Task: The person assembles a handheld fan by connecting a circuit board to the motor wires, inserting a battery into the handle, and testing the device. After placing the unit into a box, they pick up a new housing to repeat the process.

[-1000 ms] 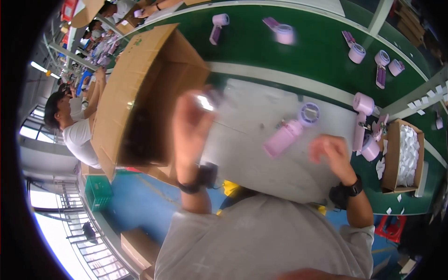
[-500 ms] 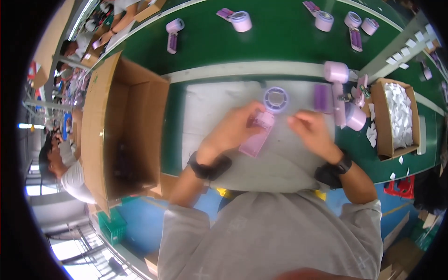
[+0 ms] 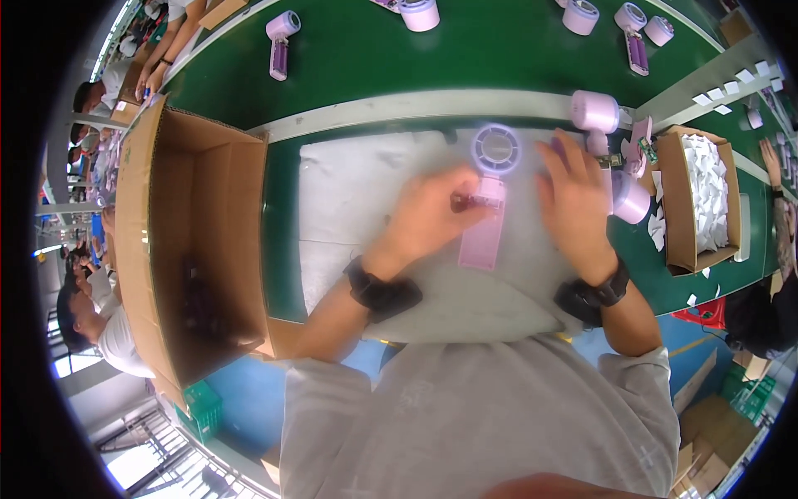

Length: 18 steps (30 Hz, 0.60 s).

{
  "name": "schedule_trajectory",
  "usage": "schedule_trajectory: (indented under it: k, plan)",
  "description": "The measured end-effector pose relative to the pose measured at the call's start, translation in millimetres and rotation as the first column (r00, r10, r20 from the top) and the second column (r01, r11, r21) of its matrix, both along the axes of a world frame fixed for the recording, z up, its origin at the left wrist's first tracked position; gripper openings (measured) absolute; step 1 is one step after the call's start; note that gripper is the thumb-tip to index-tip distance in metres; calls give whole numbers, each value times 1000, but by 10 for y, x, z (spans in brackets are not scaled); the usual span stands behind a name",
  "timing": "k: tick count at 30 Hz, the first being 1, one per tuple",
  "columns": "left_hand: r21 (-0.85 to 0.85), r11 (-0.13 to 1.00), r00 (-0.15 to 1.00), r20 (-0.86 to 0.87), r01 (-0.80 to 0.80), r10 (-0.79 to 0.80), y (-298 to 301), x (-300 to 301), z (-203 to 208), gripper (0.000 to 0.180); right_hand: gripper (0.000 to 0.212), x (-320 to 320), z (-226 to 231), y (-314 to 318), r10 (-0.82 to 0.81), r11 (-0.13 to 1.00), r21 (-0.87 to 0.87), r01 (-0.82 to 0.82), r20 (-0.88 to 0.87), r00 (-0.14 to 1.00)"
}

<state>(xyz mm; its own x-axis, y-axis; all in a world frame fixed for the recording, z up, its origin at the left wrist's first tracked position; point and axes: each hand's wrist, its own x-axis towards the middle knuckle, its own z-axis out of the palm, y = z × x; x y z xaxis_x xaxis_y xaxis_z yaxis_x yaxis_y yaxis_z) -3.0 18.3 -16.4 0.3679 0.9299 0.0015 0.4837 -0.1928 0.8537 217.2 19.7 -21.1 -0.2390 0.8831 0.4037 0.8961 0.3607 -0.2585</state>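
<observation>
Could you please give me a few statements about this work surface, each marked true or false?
1. The left hand has its fingers on the pink handheld fan. True.
2. The fan's handle points toward the picture's top edge. False: its round head does.
3. The large cardboard box is left of the light grey mat. True.
4. The small cardboard box to the right holds white paper pieces. True.
5. The right wrist is bare. False: a black wristband circles it.
</observation>
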Motion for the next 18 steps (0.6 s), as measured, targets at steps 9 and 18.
schedule_trajectory:
  k: [9, 18]
  plan:
    - [-22, 1000, 980, 197, 3, 2, -44, 50, 25, 27, 40, 124, 38, -27, 118, 974, -90, -206, -573, 811]
    - [-240, 945, 911, 396, 223, -115, -65, -37, 71, 30, 39, 314, 188, 0, -313, 753, -262, -604, -950, 22]
